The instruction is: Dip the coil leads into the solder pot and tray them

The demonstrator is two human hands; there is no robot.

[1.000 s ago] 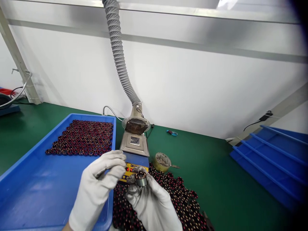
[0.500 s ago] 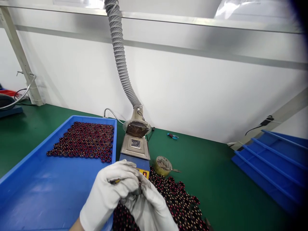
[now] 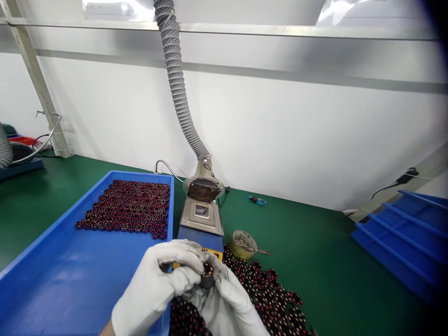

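Both hands wear white gloves and meet in front of the solder pot. A small round black part with a coppery ring on top (image 3: 207, 277) is pinched between the fingertips of my left hand (image 3: 159, 280) and my right hand (image 3: 231, 296). My right glove's fingertips look grey and stained. Under and beside the hands lies a loose heap of small dark round parts with pink and gold dots (image 3: 269, 294). More such parts (image 3: 135, 205) stand packed together at the far end of the blue tray (image 3: 84, 270), left of my hands.
A solder pot with a square metal top (image 3: 202, 214) sits beneath a grey exhaust hose (image 3: 178, 88). Beside it are a round tin (image 3: 241, 245) with a flat tool across it and blue-handled cutters (image 3: 257, 200). Stacked blue trays (image 3: 402, 242) lean at the right.
The hands have shifted slightly, and the held part now shows its coppery top between the fingertips. The whole view has moved a little, so the bench items appear farther right.
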